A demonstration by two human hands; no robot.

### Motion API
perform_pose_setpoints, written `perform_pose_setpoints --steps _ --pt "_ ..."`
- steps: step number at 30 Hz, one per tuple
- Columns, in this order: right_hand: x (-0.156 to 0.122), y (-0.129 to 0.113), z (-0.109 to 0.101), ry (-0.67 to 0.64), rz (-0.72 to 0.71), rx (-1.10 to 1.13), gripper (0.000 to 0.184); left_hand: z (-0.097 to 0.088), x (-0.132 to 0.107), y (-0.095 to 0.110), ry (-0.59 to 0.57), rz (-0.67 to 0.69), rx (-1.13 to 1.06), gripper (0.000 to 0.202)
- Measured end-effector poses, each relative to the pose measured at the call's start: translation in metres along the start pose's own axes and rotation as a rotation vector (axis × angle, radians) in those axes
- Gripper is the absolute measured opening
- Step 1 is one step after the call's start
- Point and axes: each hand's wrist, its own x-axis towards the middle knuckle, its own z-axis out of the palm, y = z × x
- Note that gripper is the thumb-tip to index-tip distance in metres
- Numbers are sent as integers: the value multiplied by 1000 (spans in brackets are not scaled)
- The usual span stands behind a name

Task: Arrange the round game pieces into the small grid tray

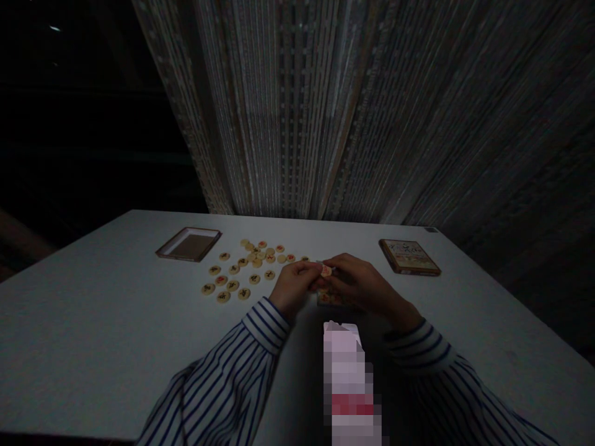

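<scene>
Above a small tray [324, 305] on the white table, my two hands meet at one round xiangqi piece [326, 271] with a red character. My left hand [297, 282] is closed, its fingertips pinching the piece from the left. My right hand [362, 282] is closed too, with thumb and fingers at the piece's right side. Red-marked pieces [328, 297] lie in the tray, partly hidden by my right hand. To the left are many loose xiangqi pieces [232, 285], some with black characters, some red, some with blank faces showing.
An open, shallow box half [188, 244] rests at the back left. A closed-looking printed box or lid [409, 256] lies at the right. Between my forearms is a bright, pixelated phone-like shape [348, 371]. A striped curtain [302, 124] hangs behind the white table [116, 322].
</scene>
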Motion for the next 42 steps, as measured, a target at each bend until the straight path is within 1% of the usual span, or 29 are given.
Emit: perform_pose_setpoints --steps 7,10,12,15,19,22,24,26,28,31,34,38,42 --pt "-7 6 -1 20 -5 18 22 7 1 3 -23 2 102 5" --pt "-10 9 -1 35 8 5 20 7 3 0 -19 32 153 5" --pt "-12 12 0 52 25 -14 20 5 5 -4 -11 103 202 9" --pt "-16 17 0 67 53 -35 20 1 8 -14 31 241 312 16" --pt "-21 26 -1 70 79 -58 21 -3 9 -25 48 362 503 22" --pt "-25 31 -3 67 103 -86 21 -5 8 -29 2 499 703 25" --pt "-27 33 -4 68 118 -107 21 -6 9 -30 -59 587 860 29" --pt "-29 35 -5 63 138 -129 21 -8 10 -31 -143 635 1001 32" --pt "-30 37 -5 53 156 -150 20 -9 13 -33 -220 668 1098 31" --pt "-32 38 -5 47 169 -174 20 -10 16 -35 -286 712 1167 25" --pt "-33 41 -4 41 162 -180 20 -8 17 -35 -321 711 1181 23" --pt "-35 45 -3 36 152 -176 19 -4 15 -35 -351 706 1172 22" --pt "-36 45 -3 24 170 -191 20 -4 14 -41 -358 748 1245 24"
